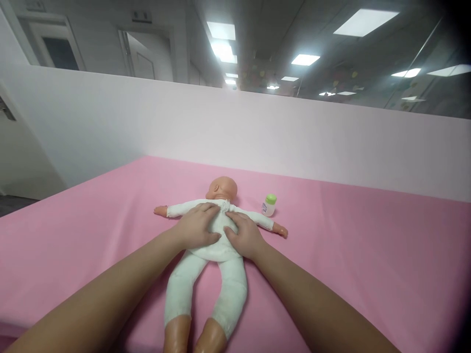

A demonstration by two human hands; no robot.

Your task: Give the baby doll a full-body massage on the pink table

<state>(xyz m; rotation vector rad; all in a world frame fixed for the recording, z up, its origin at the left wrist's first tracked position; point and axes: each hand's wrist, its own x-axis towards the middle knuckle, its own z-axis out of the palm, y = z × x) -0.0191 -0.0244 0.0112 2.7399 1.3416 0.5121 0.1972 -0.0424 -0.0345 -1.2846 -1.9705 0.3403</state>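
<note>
A baby doll [217, 250] with a white cloth body lies on the pink sheet, its head at the far end, turned to the left, and its arms spread. The back of its body appears to face up. My left hand [198, 225] rests flat on the left side of the upper body, fingers apart. On the right side lies my right hand [245, 233], also with its fingers spread on the cloth. Neither hand grips anything. A small clear bottle [269, 206] with a green cap stands beyond the doll's right-side arm.
The pink sheet [349, 235] covers a wide surface. Behind it runs a low white wall [257, 127] with glass above, showing ceiling lights. A white door [22, 147] with a handle is at the far left.
</note>
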